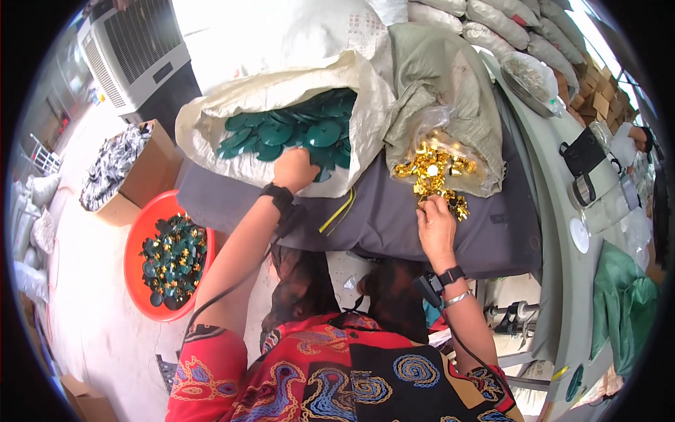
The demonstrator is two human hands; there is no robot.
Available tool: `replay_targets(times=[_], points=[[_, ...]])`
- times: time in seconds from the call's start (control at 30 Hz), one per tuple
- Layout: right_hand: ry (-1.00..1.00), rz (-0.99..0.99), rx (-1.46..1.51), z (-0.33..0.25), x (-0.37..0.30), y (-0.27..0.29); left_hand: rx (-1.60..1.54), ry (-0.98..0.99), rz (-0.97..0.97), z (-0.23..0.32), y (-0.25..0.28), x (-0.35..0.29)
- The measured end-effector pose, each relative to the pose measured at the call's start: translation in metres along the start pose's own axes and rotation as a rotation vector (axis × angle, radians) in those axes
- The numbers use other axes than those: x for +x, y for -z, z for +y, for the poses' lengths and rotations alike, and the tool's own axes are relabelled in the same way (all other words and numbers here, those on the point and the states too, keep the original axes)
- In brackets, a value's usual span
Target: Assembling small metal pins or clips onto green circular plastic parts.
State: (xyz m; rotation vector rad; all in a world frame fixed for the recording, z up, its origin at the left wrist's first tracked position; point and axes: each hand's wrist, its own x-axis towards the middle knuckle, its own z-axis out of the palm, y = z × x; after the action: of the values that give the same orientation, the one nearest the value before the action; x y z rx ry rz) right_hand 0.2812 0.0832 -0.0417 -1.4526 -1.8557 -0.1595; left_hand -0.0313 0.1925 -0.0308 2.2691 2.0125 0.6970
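My left hand [295, 169] is closed, knuckles up, at the mouth of a white woven sack [271, 91]. Round dark green discs [285, 130] spill inside that sack, and one lies right against the hand. What its fingers hold is hidden. Shiny gold pieces [430, 165] pour from a clear bag inside a grey-green sack [446, 77] on the right. At the near edge of this gold pile my right hand [437, 226] has its fingertips pinched together on a gold piece. Both sacks lie on a dark grey cloth-covered surface [380, 218].
An orange-red basin [132, 243] with green discs and gold pieces stands on the floor at left. Behind it are a cardboard box [151, 165] and an air cooler [133, 53]. A yellow strip [337, 213] lies between my hands. Stacked sacks [496, 24] fill the back right.
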Motion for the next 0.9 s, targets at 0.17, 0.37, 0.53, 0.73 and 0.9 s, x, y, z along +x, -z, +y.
replay_targets(times=[0.17,0.37,0.53,0.73,0.9], points=[[-0.103,0.021,0.037,0.001,-0.003,0.016,-0.284,0.114,-0.338,0.007,-0.005,0.016],[0.018,-0.097,0.054,-0.007,-0.004,-0.007,-0.934,0.152,-0.103,-0.036,0.001,-0.024],[-0.012,-0.062,0.056,0.006,-0.006,0.011,-0.86,0.014,-0.106,0.001,0.008,-0.022],[0.057,-0.269,-0.143,-0.001,0.002,0.026,-1.01,0.18,-0.166,-0.009,0.011,-0.034],[0.089,-0.276,-0.145,0.005,0.002,0.019,-1.007,0.182,-0.168,-0.021,0.003,-0.037]])
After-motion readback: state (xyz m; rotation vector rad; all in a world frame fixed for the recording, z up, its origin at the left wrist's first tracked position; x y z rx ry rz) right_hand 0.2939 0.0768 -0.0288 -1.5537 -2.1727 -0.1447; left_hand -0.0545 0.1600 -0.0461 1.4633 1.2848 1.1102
